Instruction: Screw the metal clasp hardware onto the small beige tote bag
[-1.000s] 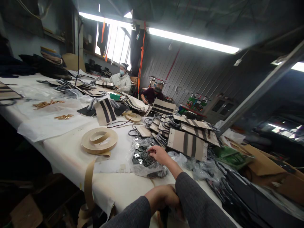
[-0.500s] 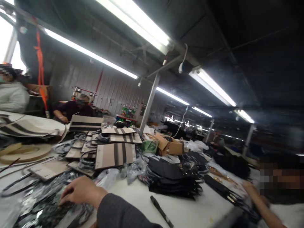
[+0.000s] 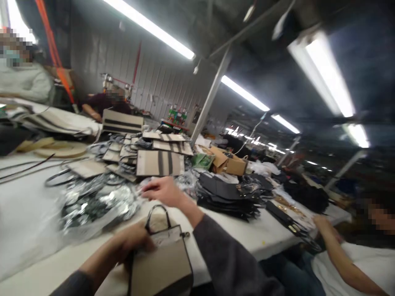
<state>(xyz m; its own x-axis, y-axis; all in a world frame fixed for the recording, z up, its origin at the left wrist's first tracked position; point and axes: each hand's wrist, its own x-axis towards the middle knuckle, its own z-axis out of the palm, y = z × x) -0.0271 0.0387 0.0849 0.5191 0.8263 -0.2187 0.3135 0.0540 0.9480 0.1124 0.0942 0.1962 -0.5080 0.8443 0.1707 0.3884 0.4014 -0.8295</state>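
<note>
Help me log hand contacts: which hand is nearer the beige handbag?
Left: the left hand is on the beige handbag near its top; the right hand is apart, beyond it.

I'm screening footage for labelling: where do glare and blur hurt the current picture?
Head view: ceiling tubes are blown out; head view: shiny pieces glint and smear; head view: right hand and left hand look soft, the left darker.

No text, number or sign can be read, the handbag [image 3: 163, 265] between six and seven o'clock, the plastic sack [image 3: 80, 231] around eight and the cardboard box [image 3: 236, 167] near four showing nothing legible.
</note>
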